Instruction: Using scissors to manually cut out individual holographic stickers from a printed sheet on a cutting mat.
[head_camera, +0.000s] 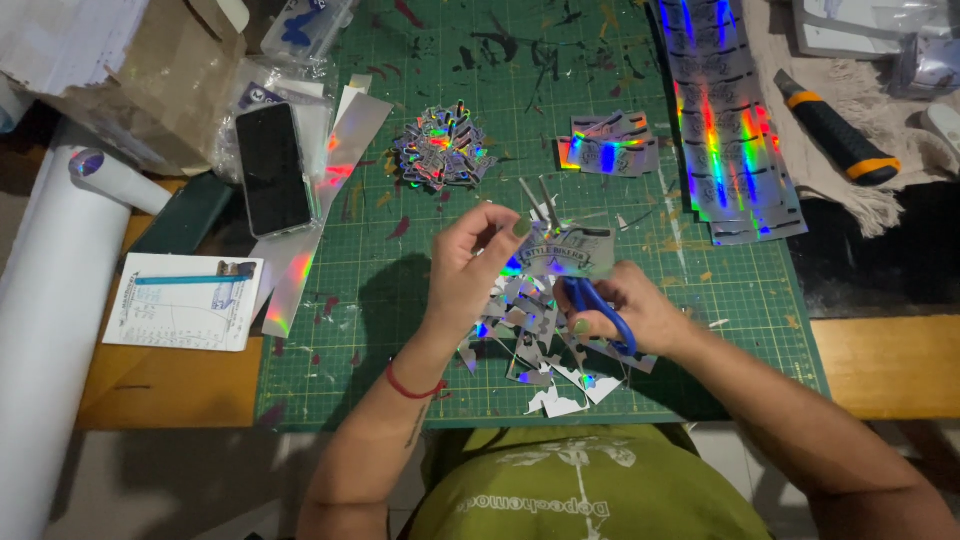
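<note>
Left hand (470, 265) pinches the thin, flimsy holographic sticker (572, 250) by its edge; right hand (625, 310) grips blue scissors (600, 310), mid-mat.

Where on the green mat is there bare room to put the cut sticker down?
Bare mat lies between the phone and left hand, and right of the right hand, below the holographic sheets. Scraps crowd the space under both hands.

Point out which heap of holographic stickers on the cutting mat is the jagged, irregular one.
The sticker pile at the top middle of the green cutting mat, beside the phone. Its pieces have jagged outlines and lie jumbled; the stack to its right holds neat rectangles.
</note>
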